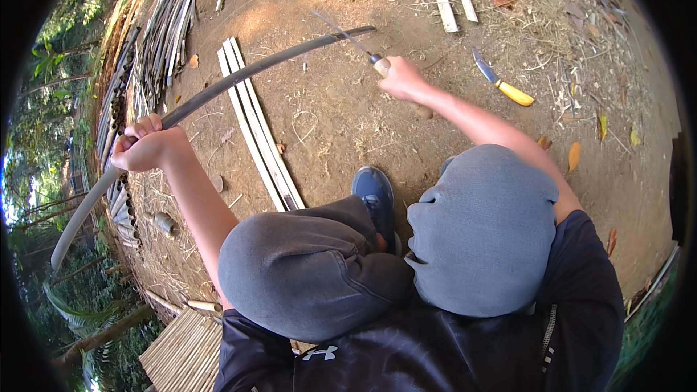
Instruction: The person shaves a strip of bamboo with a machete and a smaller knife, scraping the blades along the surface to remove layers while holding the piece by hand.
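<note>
Currently gripping pole (254, 68) aslant over ground (334, 116) in left hand (149, 147), knife (373, 58) in right hand (403, 78), with fingers curled tight around each. Crossing near pole's far tip. Could skid toward left hand from bad angle.

Viewpoint: head-worn, left unit of two wide fisheye cameras mounted side by side. Orientation: downward and forward, upright and unmirrored; frame left corresponds to the wearer's left. Range: the shirt (450, 356), at the lower edge, and the knees (479, 239), just above it, are nearest the lens. The left hand (149, 147) and right hand (403, 78) lie farther out, in the upper half. The ground (330, 138) forms the backdrop below them. Coverage: circular field, cropped at top and bottom, reaching foliage (51, 54) at the left rim; straight edges bow there.
</note>
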`<move>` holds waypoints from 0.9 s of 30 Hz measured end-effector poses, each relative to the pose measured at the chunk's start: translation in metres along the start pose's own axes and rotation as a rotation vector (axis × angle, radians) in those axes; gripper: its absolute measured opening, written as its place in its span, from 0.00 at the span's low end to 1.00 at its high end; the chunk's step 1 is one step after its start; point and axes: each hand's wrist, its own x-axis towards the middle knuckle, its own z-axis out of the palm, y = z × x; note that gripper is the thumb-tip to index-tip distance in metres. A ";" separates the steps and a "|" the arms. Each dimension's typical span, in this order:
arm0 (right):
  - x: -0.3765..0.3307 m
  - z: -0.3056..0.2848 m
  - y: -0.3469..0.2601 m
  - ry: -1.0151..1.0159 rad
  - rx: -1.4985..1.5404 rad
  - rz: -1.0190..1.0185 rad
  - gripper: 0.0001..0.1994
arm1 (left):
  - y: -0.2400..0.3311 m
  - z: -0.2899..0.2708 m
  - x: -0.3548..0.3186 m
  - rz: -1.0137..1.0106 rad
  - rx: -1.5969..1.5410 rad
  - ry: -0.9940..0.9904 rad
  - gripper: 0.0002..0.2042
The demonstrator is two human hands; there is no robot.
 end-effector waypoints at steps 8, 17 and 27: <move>-0.046 0.014 -0.017 0.035 -0.047 -0.224 0.11 | -0.005 -0.012 0.004 -0.010 0.030 0.087 0.14; 0.027 -0.048 0.046 0.275 -0.156 0.189 0.10 | -0.005 -0.002 0.000 0.084 -0.175 -0.073 0.29; -0.011 -0.030 0.020 0.196 0.061 -0.001 0.05 | 0.000 -0.002 -0.006 0.152 0.005 -0.322 0.28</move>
